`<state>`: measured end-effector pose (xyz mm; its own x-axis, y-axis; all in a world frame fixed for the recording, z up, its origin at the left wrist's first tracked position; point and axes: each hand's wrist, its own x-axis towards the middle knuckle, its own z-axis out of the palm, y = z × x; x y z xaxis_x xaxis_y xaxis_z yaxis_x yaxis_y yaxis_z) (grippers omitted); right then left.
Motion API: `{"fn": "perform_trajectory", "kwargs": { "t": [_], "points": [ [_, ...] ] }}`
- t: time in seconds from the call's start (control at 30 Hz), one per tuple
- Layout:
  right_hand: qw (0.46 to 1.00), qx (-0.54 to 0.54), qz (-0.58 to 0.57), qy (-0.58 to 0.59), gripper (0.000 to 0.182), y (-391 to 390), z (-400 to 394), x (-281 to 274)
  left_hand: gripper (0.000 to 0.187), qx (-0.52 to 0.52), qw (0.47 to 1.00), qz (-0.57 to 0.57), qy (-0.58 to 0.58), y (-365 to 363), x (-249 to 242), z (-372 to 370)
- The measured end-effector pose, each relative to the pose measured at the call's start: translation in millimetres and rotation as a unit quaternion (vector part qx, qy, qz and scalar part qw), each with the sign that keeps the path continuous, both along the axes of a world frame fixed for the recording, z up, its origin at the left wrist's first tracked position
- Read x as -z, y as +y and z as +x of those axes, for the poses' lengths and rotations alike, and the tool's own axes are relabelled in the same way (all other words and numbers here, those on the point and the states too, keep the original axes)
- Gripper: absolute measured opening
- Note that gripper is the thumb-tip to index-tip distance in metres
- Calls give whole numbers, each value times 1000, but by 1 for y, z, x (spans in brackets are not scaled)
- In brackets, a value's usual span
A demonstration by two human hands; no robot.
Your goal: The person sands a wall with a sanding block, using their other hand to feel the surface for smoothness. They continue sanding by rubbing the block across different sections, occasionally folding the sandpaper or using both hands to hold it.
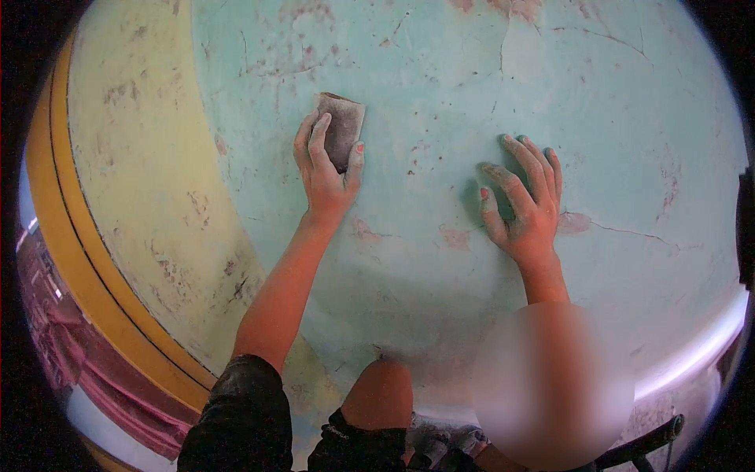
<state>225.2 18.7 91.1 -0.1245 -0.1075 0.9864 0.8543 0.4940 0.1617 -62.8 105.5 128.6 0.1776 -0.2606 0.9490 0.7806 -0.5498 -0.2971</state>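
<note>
My left hand (324, 185) is closed around a sanding block (344, 130), a dark grey piece that looks wrapped in sandpaper with worn, pale edges. The block lies against a light green wall (425, 197) with its dark side towards me. Dust coats the fingers of both hands. To the right, my right hand (528, 206) has its fingers spread and bent, fingertips at the wall, with nothing in it. Cracks, small pits and reddish bare patches mark the wall around both hands.
Left of the green stands a yellow wall section (141, 134) with scuffs, bordered by an ochre frame (82, 259). Beyond it hangs maroon cloth (94, 362). A knee (381, 393) is close to the wall below. At lower right is a dark bar (653, 436).
</note>
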Motion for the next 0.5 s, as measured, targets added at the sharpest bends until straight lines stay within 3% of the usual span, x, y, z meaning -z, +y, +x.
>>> {"fn": "perform_trajectory", "kwargs": {
  "t": [0.5],
  "points": [
    [1000, 4, -1, -5, 30, 1, 1, 0, 62, 9, 1000, 21, -5, 3, -1, 1]
  ]
}}
